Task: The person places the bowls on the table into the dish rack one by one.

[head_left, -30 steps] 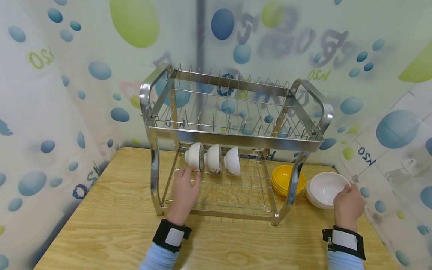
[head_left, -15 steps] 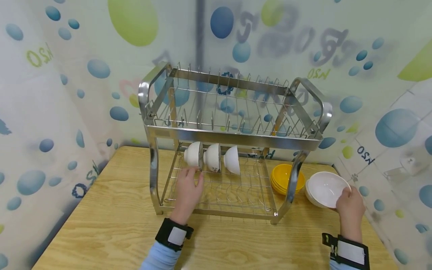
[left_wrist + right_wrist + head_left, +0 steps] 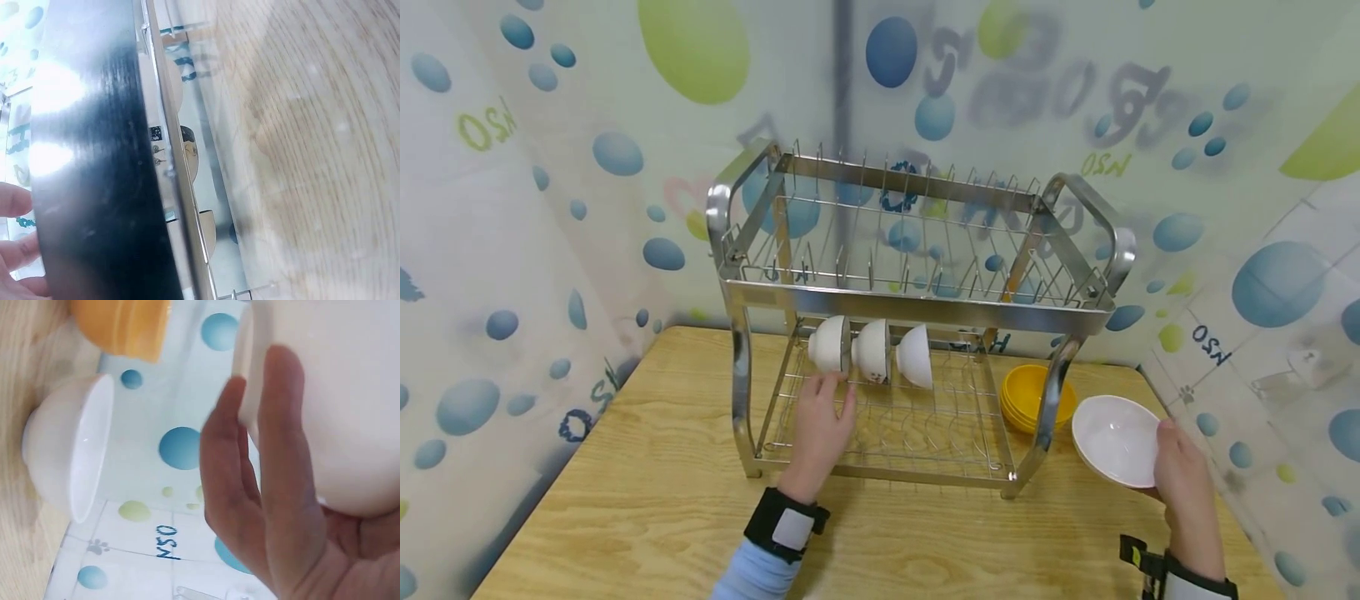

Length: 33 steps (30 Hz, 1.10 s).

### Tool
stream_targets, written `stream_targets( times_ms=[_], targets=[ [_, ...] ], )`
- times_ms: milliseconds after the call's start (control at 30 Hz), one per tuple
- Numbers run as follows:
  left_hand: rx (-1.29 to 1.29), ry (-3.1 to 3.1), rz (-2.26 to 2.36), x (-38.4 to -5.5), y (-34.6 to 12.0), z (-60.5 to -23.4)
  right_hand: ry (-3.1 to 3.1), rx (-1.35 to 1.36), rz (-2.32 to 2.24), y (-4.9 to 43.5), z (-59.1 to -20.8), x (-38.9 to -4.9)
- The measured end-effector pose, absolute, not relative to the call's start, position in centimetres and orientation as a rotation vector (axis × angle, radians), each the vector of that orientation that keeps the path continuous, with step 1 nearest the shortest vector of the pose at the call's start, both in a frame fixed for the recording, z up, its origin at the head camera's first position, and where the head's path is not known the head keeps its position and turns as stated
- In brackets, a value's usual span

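My right hand (image 3: 1183,479) grips a white bowl (image 3: 1116,442) by its right rim, with the inside tilted toward the head camera. In the right wrist view, thumb and fingers pinch the wall of that bowl (image 3: 350,412). A second white bowl (image 3: 69,450) sits apart on the table, hidden behind the held one in the head view. My left hand (image 3: 818,425) reaches into the lower tier of a metal dish rack (image 3: 917,307). Its loosely bent fingers are right at the lower rim of the leftmost small bowl (image 3: 830,343). Two more bowls, a patterned one (image 3: 872,350) and a plain one (image 3: 914,357), stand on edge beside it.
Stacked yellow bowls (image 3: 1030,396) stand by the rack's right leg. Wire dividers line both tiers, and the upper front bar crosses above my left hand. A wooden table (image 3: 625,492) carries everything, with a patterned wall covering (image 3: 535,275) close behind and at the sides.
My right hand has drawn the white bowl off the other one, toward me and slightly left, tilting it. My left hand has shifted a little right and stays by the leftmost bowl.
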<state>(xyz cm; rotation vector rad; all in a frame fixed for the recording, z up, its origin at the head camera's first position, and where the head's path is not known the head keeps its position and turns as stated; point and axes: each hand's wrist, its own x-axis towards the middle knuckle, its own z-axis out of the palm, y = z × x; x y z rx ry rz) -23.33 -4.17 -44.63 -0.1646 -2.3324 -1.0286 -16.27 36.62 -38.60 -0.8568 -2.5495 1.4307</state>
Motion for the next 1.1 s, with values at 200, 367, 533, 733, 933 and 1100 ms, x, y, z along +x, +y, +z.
stream_targets(
  times_ms=[200,367,533,733,933,1100],
  targets=[
    [-0.167,-2.357,-1.041,-23.1,-4.1,-44.7,-2.612,-0.767,1.476,35.7,-37.8,-15.3],
    [-0.16,-2.416,-1.056,-23.0,-4.0,-44.6,-2.66,-0.693,1.479,34.6,-37.0,-14.7],
    [-0.183,-2.421,-1.069,-22.9,-3.7,-44.6,-2.713,-0.656,1.435,32.8,-36.3,-14.3],
    [-0.199,-2.401,-1.083,-23.0,-3.4,-44.5,-2.771,-0.545,1.381,30.6,-35.7,-14.2],
    [-0.204,-2.377,-1.092,-22.9,-3.1,-44.2,-2.788,-0.39,1.43,28.5,-35.5,-14.5],
    [-0.206,-2.37,-1.101,-22.8,-2.7,-44.1,-2.815,-0.331,1.409,26.8,-35.8,-14.9]
  ],
)
